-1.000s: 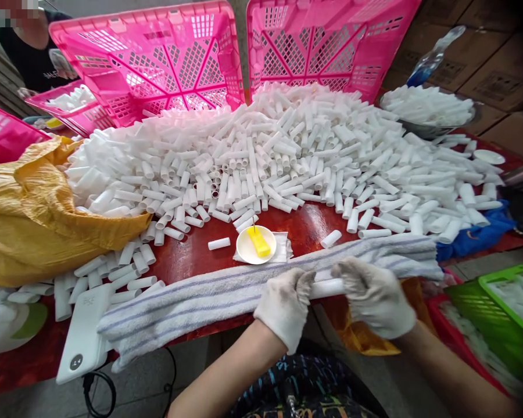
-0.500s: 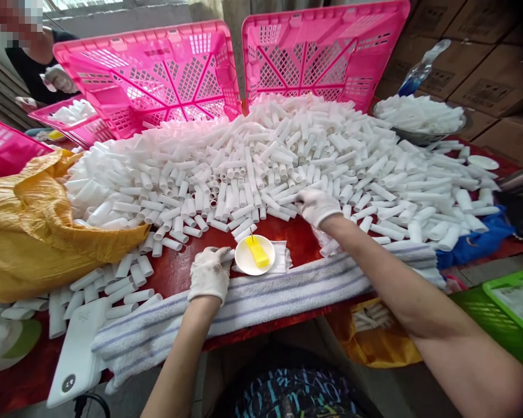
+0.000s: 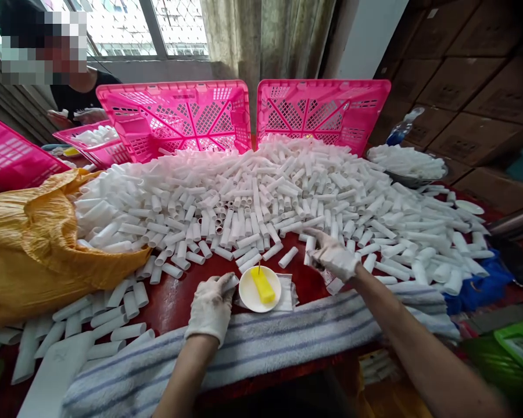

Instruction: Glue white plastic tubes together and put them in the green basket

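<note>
Both my hands wear white gloves. My left hand (image 3: 210, 307) is closed around a short white plastic tube (image 3: 230, 283), whose end shows between thumb and forefinger. It is beside a small white dish (image 3: 246, 293) holding a yellow block (image 3: 262, 286) with a thin pin upright in it. My right hand (image 3: 335, 256) is at the front edge of a big heap of white tubes (image 3: 279, 186). Its forefinger stretches out and its thumb is apart, with an upright tube (image 3: 309, 251) right at the fingertips. Another loose tube (image 3: 288, 257) lies between the dish and this hand.
A striped towel (image 3: 261, 342) lies along the table's front edge. A yellow sack (image 3: 65, 249) spills tubes at left, near a flat white device (image 3: 54, 377). Two pink crates (image 3: 183, 125) stand behind the heap. A bowl of tubes (image 3: 407, 165) is at right. A person (image 3: 76, 101) is back left.
The view has tilted upward. My right hand has drawn back from the heap towards me, its forefinger now extended, and a loose tube lies near the dish. My left hand keeps its tube beside the dish.
</note>
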`<state>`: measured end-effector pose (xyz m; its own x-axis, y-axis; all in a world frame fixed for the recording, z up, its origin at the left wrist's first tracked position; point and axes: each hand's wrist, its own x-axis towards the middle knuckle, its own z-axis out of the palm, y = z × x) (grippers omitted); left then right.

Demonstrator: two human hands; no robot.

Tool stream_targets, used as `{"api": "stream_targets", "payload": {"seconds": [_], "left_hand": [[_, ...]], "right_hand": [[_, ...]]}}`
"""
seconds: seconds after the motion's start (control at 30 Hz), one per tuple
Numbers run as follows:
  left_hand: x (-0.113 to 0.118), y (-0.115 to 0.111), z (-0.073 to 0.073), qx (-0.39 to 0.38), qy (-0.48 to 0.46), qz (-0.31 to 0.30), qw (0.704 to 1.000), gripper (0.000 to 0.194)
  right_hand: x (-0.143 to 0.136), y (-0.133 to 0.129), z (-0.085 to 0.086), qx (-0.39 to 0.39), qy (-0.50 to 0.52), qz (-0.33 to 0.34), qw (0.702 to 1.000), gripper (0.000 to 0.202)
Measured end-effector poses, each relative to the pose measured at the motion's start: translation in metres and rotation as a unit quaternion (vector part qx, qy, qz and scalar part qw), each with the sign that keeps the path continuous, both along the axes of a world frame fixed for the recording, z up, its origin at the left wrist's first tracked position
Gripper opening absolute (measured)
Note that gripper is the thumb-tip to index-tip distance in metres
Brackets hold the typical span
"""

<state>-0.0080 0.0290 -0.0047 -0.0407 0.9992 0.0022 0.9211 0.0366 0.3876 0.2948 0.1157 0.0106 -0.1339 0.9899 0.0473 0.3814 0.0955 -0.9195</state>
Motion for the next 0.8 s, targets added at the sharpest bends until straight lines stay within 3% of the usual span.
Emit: {"api": "stream_targets", "payload": {"seconds": [0.13,0.23,0.37,0.5,0.57,0.67,0.8], "left_hand": [[0.005,0.004,0.008,-0.030,0.070,-0.005,0.997,0.034],[0.005,0.005,0.009,-0.023,0.074,0.007,0.997,0.031],[-0.002,0.001,0.003,0.012,0.029,0.031,0.999,0.030],[-0.009,-0.001,-0.004,0.015,-0.150,0.076,0.986,0.029],[-0.011,-0.001,-0.006,-0.009,-0.272,0.109,0.956,0.033],[-0.012,-0.002,-0.006,-0.042,-0.418,0.141,0.896,0.048],[-0.008,-0.006,-0.002,-0.078,-0.507,0.134,0.848,0.051]], "right_hand": [[-0.024,-0.042,-0.001,-0.193,0.118,0.034,0.974,0.052],[-0.048,-0.054,-0.006,-0.266,0.189,0.023,0.945,0.056],[-0.067,-0.047,-0.012,-0.222,0.178,0.002,0.959,0.053],[-0.071,-0.043,-0.019,-0.053,0.065,0.046,0.995,0.037],[-0.070,-0.046,-0.024,-0.004,0.057,0.073,0.996,0.035],[-0.066,-0.051,-0.030,-0.004,0.064,0.092,0.994,0.039],[-0.062,-0.058,-0.035,0.008,0.075,0.084,0.994,0.038]]}}
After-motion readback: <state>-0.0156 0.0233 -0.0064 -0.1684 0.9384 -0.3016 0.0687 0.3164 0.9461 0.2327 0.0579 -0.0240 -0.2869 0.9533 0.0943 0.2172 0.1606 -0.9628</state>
